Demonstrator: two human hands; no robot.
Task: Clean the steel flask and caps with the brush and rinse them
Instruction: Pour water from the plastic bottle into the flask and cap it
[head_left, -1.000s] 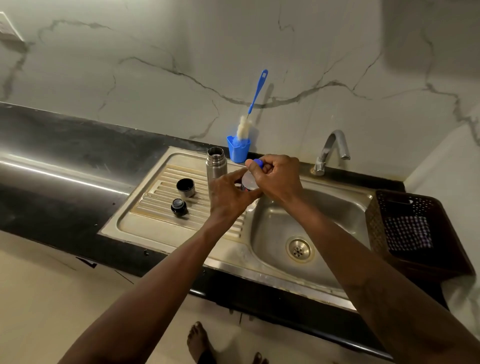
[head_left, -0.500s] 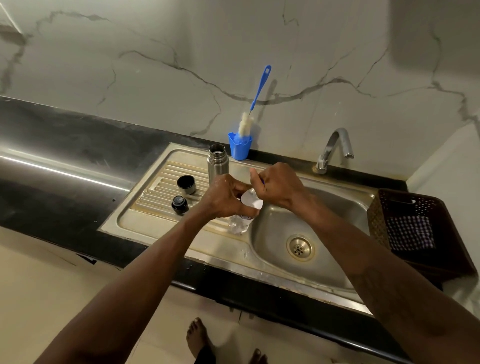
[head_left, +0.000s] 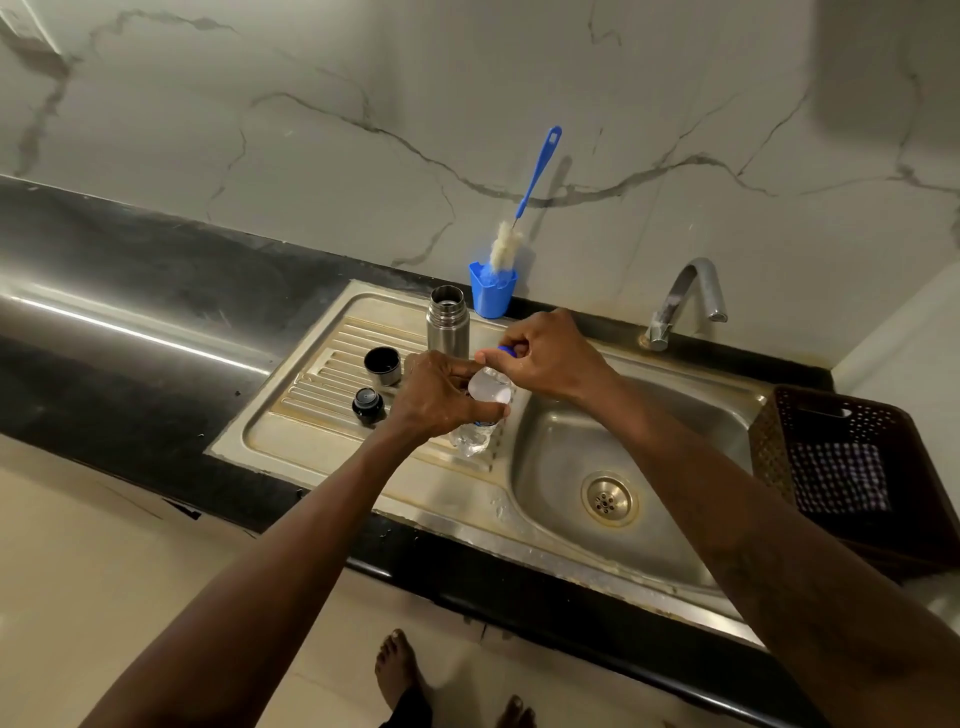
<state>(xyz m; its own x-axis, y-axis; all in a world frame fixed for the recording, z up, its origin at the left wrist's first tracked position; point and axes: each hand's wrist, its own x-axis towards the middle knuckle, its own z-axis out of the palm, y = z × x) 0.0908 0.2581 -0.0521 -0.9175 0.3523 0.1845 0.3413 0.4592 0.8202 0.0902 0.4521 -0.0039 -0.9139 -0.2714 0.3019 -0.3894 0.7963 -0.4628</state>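
Shift: clear plastic bottle (head_left: 475, 436) lowered.
Grip: left hand (head_left: 441, 395) clasps it; right hand (head_left: 545, 353) pinches blue screw cap (head_left: 506, 352).
Next: uncap, wet cylindrical steel flask (head_left: 448, 325).

Bare forearms (head_left: 291, 545), bare feet (head_left: 396, 670) — dark garment hem (head_left: 411, 713).

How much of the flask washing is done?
Barely started. Done: the steel flask stands open on the drainboard, with its cup cap and black stopper off beside it. In hand: the left hand grips a clear bottle while the right hand pinches its blue lid. Left: the brush sits in its blue cup, so scrubbing and rinsing remain.
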